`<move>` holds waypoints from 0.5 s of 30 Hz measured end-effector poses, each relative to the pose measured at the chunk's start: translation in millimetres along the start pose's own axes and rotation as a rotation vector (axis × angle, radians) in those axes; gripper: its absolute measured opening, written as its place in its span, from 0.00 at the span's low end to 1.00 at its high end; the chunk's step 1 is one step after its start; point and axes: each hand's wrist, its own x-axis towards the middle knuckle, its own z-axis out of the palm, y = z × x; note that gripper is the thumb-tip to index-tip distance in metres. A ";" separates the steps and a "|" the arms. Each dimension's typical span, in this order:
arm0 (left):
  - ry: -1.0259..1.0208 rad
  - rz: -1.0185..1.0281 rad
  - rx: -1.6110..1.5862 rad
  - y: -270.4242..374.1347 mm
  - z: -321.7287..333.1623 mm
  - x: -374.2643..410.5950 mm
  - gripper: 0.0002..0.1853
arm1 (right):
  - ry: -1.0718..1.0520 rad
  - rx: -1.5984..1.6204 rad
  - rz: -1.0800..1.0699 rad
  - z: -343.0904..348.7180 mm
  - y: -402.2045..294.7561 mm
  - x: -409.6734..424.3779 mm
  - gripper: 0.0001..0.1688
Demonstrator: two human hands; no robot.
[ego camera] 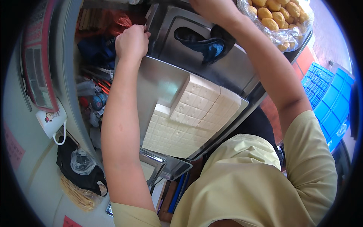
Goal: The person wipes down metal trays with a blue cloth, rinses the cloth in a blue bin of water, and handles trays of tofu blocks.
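My left hand (132,41) is at the upper left with its fingers curled at the left end of a metal tray or lid; whether it grips that edge is hard to tell. My right hand (202,5) is cut off by the top of the picture, its fingers out of view. Between my arms a dark blue cloth (212,46) lies crumpled on a stainless steel surface (175,54). Nearer to me, scored blocks of white tofu (198,99) rest on a larger scored tofu slab (173,133), on a metal tray (153,79).
Fried tofu puffs (270,24) fill a plastic-lined container at the upper right. Blue plastic crates (330,96) stand at the right. Left of the tray is a cluttered shelf with a red plastic bag (120,21). A white mug (52,120) hangs by the left wall.
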 end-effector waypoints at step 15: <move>0.009 0.000 -0.006 -3.2 6.9 1.1 0.13 | -0.042 -0.119 -0.315 8.1 8.9 -8.0 0.16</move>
